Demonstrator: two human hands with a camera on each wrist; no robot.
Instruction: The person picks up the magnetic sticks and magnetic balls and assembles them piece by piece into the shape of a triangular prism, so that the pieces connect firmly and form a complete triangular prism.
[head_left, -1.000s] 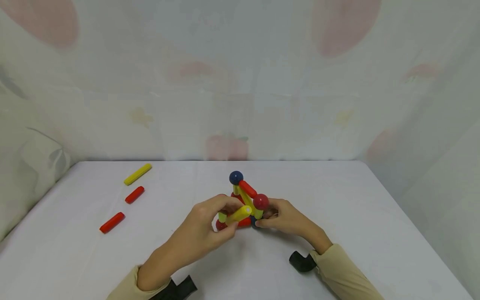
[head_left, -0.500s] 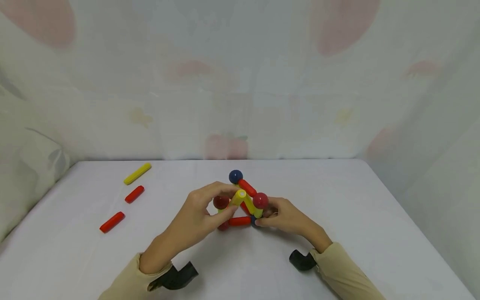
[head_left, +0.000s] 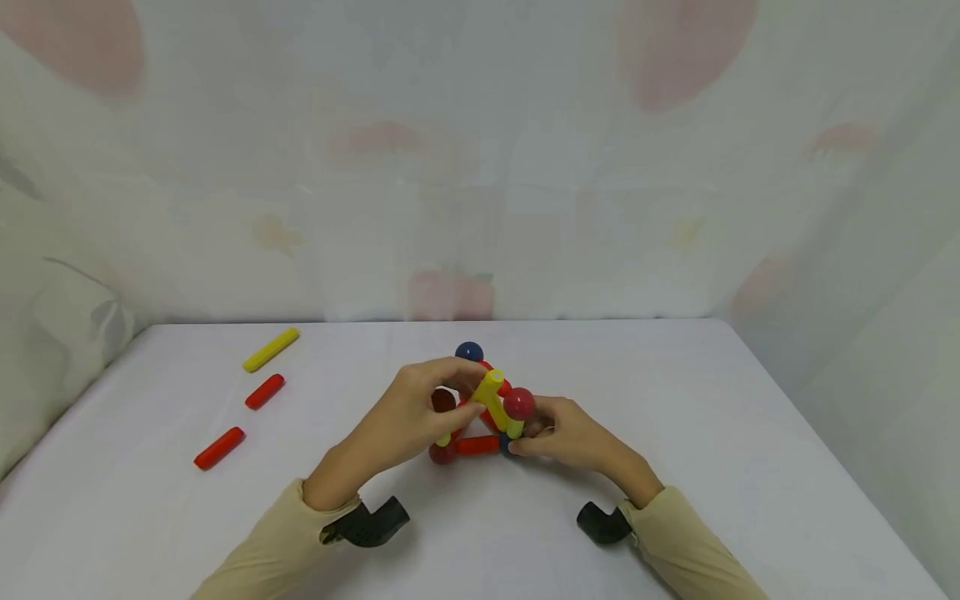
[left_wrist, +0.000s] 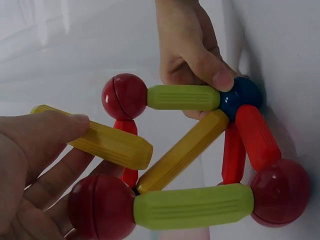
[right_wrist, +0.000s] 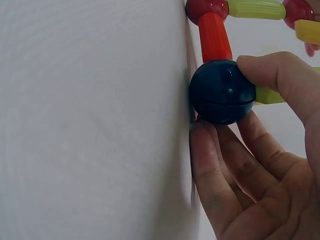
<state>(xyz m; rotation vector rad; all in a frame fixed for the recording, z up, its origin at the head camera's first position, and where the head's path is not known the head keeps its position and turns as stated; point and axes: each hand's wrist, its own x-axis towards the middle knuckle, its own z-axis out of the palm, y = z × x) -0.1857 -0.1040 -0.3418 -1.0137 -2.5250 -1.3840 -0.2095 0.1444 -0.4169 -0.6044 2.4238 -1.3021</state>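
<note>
Reading the desk (head_left: 525, 550) as a clock face with twelve at its far edge, we find the frame (left_wrist: 187, 150) of balls and rods near the centre. At its four o'clock the right hand (head_left: 573, 433) pinches the lower blue ball (right_wrist: 222, 92), thumb on one side and fingers on the other; we take this low corner grip as a way to stop the light structure tipping or sliding. At its eight o'clock the left hand (head_left: 408, 417) pinches a loose yellow rod (left_wrist: 112, 145) between thumb and fingers, lifted clear of the desk. Holding it partway along leaves one end bare, which we suppose makes it easy to aim. Some fingers lie behind a red ball (left_wrist: 102, 207); we cannot tell whether they touch it, nor whether the rod meets the frame. A second yellow rod (head_left: 271, 350) lies between nine and ten, one red rod (head_left: 265, 392) near nine, another red rod (head_left: 219, 448) between eight and nine, all well apart from the frame, perhaps to leave working room.
</note>
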